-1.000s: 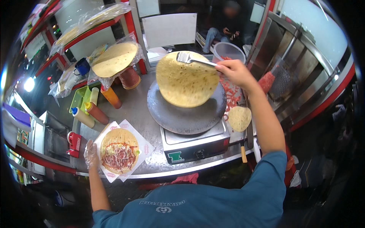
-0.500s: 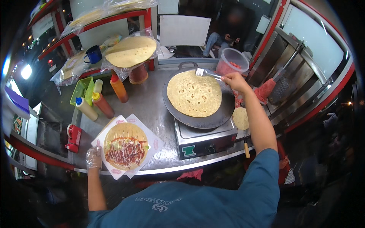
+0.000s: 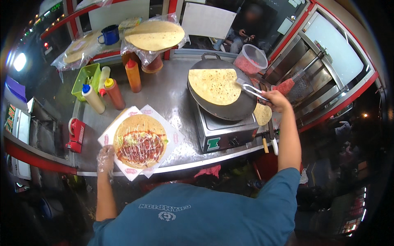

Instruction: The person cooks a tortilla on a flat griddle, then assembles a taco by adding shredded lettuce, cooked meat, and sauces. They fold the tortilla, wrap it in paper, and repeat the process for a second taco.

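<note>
My right hand (image 3: 277, 101) is closed around metal tongs (image 3: 251, 89), whose tips meet the right edge of a large flatbread (image 3: 213, 89). The flatbread lies on a round dark griddle (image 3: 230, 114), and its far edge is now straight, apparently folded over. My left hand (image 3: 106, 159), in a clear plastic glove, pinches the left edge of the white wrapping paper (image 3: 108, 133). On that paper rests another flatbread (image 3: 123, 123), topped with browned filling (image 3: 139, 149), some green bits and lines of white and red sauce.
Squeeze bottles (image 3: 114, 94) and a green basket (image 3: 84, 82) stand at the left, with a red tape dispenser (image 3: 76, 135) nearer me. Stacked flatbreads (image 3: 156, 35) lie behind. Right of the griddle are a plastic tub (image 3: 250, 59), a small flatbread (image 3: 262, 114) and knives (image 3: 274, 145).
My right hand and the tongs have moved from the griddle's far edge to its right side. The flatbread's round far edge has become straight. My left hand stays at the paper; the view has shifted.
</note>
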Demonstrator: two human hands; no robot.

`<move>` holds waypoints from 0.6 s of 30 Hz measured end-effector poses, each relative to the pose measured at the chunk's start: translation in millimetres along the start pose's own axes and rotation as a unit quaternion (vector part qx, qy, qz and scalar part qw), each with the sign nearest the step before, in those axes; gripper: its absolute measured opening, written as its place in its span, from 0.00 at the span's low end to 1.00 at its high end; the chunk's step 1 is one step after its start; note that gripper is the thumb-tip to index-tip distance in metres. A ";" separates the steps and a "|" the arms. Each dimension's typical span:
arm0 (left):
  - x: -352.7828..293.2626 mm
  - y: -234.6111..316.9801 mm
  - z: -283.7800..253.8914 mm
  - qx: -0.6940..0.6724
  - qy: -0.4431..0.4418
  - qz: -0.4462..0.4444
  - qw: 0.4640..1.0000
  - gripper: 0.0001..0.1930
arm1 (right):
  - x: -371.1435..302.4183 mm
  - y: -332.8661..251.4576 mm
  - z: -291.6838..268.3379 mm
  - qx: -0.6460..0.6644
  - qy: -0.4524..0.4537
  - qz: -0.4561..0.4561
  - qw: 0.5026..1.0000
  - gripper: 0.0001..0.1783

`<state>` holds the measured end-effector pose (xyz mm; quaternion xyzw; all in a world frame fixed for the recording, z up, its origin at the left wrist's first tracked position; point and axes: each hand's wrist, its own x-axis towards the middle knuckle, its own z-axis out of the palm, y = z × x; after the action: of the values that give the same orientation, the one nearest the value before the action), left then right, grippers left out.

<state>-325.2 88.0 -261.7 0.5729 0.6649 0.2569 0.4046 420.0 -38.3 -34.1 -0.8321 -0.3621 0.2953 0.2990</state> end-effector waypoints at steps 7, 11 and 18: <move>18.1 -47.1 7.4 -0.041 0.024 0.054 0.997 0.14 | -43.2 12.3 -3.2 0.000 0.107 0.028 0.994 0.18; 12.4 -31.3 5.2 -0.029 0.019 0.039 0.999 0.13 | -25.3 0.0 27.5 0.061 0.075 0.007 0.995 0.19; 6.0 -22.6 6.0 -0.031 0.046 0.043 0.998 0.13 | -44.3 -109.4 8.6 0.016 0.098 -0.299 0.949 0.17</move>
<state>-332.9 88.3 -284.6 0.5752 0.6495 0.3211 0.3797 342.4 -9.2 50.4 -0.7057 -0.5582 0.1152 0.4209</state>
